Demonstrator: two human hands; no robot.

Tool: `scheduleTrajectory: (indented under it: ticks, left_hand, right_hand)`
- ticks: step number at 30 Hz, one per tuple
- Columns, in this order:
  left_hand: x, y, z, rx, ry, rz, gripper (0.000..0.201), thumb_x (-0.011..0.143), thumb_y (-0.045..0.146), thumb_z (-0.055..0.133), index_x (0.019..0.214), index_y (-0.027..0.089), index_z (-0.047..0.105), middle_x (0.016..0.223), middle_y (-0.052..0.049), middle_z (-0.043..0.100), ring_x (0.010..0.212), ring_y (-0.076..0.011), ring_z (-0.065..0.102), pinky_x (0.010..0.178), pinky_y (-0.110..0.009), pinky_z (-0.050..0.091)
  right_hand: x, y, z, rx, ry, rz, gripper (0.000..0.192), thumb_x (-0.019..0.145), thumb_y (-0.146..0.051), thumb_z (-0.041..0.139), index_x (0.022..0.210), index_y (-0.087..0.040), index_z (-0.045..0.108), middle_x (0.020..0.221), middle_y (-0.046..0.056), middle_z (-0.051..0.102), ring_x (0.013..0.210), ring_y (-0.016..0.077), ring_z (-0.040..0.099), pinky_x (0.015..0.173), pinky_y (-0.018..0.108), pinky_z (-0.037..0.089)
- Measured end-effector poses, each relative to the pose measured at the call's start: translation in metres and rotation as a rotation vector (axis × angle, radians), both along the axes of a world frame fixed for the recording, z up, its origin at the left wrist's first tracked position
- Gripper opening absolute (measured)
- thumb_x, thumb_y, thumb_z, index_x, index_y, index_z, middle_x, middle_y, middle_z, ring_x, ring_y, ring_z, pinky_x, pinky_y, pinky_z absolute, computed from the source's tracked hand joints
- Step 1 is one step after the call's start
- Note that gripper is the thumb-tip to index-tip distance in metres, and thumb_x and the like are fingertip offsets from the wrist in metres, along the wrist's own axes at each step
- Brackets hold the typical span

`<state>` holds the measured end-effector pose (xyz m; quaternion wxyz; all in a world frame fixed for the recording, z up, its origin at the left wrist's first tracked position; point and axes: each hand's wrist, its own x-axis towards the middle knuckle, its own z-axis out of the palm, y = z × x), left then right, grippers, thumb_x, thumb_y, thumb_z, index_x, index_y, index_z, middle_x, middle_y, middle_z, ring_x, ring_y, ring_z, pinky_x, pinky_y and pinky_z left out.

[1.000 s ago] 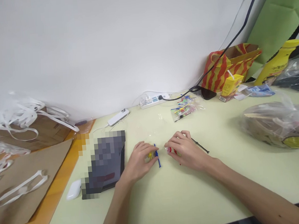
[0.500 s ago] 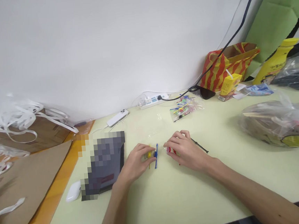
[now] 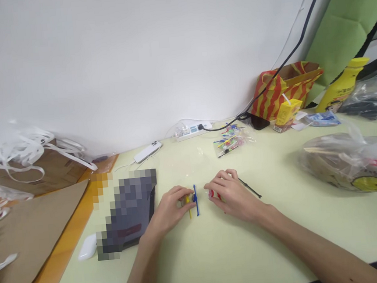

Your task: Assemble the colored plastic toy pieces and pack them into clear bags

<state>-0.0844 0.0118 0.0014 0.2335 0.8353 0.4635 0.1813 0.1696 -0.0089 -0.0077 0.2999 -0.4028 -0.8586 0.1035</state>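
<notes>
Nearest the camera, two bare forearms reach forward over the pale green worktop (image 3: pixel 219 262). The left hand (image 3: pixel 168 211) rests on the surface with its fingers curled, the fingertips pinching a small yellow piece (image 3: pixel 187 200) that meets a thin blue stick (image 3: pixel 196 200) standing roughly upright in the view, just beyond the fingertips. The right hand (image 3: pixel 231 195) lies just beside it, fingers bent and closed around a small red and white piece (image 3: pixel 212 194) at its fingertips; a slim black stick (image 3: pixel 250 188) pokes out from behind this hand and lies on the worktop. The two hands are near each other but not touching.

To the left of the left hand lies a dark tablet (image 3: pixel 129 217), and a small white case (image 3: pixel 87 247) sits at its near left corner. Brown cardboard (image 3: pixel 28 235) and white plastic strips (image 3: pixel 27 149) cover the far left.

Farther back, a clear bag of coloured sticks (image 3: pixel 229 140) lies mid-worktop, with a white phone (image 3: pixel 148 151) and a white power strip (image 3: pixel 192 128) close to the wall. To the right rests a large clear plastic bag (image 3: pixel 351 160). At the back right stand a red and yellow striped paper bag (image 3: pixel 284 87), a yellow drink carton (image 3: pixel 287 113) and a yellow bottle (image 3: pixel 342 86).
</notes>
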Motion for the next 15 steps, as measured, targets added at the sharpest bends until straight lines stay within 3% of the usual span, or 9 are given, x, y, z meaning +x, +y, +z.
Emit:
scheduleTrajectory:
  ticks: [7, 15]
  left_hand:
    - [0.006, -0.007, 0.010, 0.160, -0.024, 0.016, 0.043, 0.089, 0.042, 0.071, 0.129, 0.030, 0.062, 0.122, -0.006, 0.064, 0.114, -0.0246, 0.060, 0.099, -0.041, 0.050]
    - [0.033, -0.013, 0.001, 0.281, -0.092, -0.074, 0.023, 0.091, 0.036, 0.069, 0.109, 0.022, 0.064, 0.099, -0.005, 0.069, 0.096, -0.0227, 0.062, 0.085, -0.037, 0.051]
  right_hand:
    - [-0.002, 0.000, -0.001, -0.005, 0.017, 0.007, 0.023, 0.096, -0.015, 0.058, 0.118, -0.022, 0.060, 0.098, 0.004, 0.071, 0.099, 0.0217, 0.054, 0.093, 0.041, 0.029]
    - [-0.004, -0.004, 0.005, -0.017, 0.072, 0.087, 0.037, 0.091, -0.008, 0.060, 0.124, -0.023, 0.055, 0.103, 0.004, 0.072, 0.100, 0.0216, 0.055, 0.094, 0.040, 0.029]
